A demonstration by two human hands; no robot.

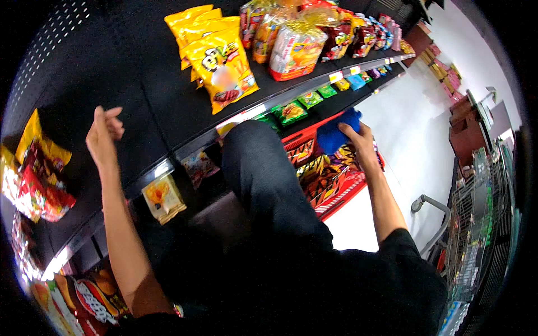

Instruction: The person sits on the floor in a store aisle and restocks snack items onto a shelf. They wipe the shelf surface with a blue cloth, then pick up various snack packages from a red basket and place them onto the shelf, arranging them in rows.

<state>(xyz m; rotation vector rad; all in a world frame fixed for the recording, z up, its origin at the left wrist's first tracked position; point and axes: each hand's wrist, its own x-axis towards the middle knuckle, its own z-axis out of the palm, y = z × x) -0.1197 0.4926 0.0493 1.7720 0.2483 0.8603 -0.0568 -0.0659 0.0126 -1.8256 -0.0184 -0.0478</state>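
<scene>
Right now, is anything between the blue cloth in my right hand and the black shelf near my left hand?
Yes: your knee appears between the blue cloth in your right hand and the black shelf by your left hand. The front yellow snack bag sits above that line in the picture. Clearance can't be judged.

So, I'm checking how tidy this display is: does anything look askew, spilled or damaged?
The red and yellow bags on the black shelf's left look jumbled, lying at differing angles, unlike the closely lined-up yellow bags. I see no spill or tear.
</scene>
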